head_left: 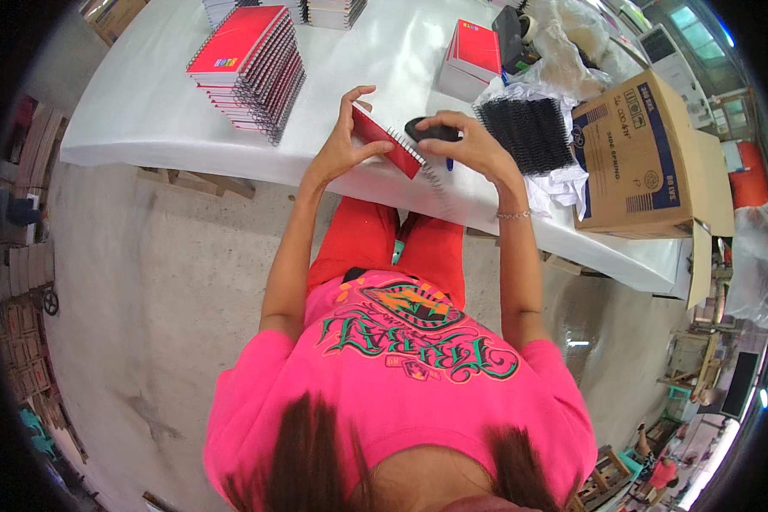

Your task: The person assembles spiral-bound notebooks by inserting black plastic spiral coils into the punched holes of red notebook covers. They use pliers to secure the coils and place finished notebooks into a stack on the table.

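Over the table's near edge, my left hand (pixel 340 149) grips a small red notebook (pixel 386 154), thumb on its cover and fingers behind it. The notebook is tilted, with its holed edge facing my right hand (pixel 484 151). A spiral wire coil (pixel 435 181) runs along that edge and trails off past the notebook's lower corner. Between the thumb and fingers of my right hand is a black rounded object (pixel 436 130), close beside the coil; whether it touches the coil I cannot tell. Its exact kind is unclear.
On the white-covered table (pixel 136 102), a tall stack of red spiral notebooks (pixel 252 72) stands at the left. Farther right are a red-topped paper stack (pixel 471 60), a heap of black coils (pixel 533 132) on white wrapping, and an open cardboard box (pixel 627 162) at the edge.
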### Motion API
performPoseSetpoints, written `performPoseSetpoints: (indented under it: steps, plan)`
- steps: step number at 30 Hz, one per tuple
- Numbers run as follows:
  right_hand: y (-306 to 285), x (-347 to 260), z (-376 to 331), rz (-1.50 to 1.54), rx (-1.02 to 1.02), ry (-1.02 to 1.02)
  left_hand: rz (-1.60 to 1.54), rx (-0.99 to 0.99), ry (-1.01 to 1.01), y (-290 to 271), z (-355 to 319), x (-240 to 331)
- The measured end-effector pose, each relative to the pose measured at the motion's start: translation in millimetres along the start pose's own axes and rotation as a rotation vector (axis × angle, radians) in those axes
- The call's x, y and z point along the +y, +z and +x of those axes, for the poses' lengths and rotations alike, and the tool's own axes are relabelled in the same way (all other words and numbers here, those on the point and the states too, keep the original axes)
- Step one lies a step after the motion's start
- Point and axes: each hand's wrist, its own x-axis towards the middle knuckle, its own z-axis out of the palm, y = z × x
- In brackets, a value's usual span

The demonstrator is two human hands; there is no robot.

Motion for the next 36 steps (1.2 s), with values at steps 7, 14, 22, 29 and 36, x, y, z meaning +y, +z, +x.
performPoseSetpoints:
  steps: [7,14,22,29,36]
  plan:
    - [0.3,-1.1,14.6,0.092,0.021,-0.055,-0.009,-0.014,-0.006,-1.5,-0.8,0.2]
    - [2.7,29.7,35.4,-0.179,0.100,0.034,-0.014,-0.036,-0.018,0.6,4.2,0.1]
    - [-5.0,22.5,40.0,-0.246,-0.054,0.066,-0.081,-0.047,-0.039,1.7,2.1,1.0]
    - [-0.6,30.1,50.5,-0.259,-0.033,0.116,-0.114,-0.075,-0.062,5.6,3.8,5.3]
    - [-3.0,21.0,55.0,-0.100,-0.069,0.028,-0.136,-0.074,-0.040,2.0,5.9,-3.2]
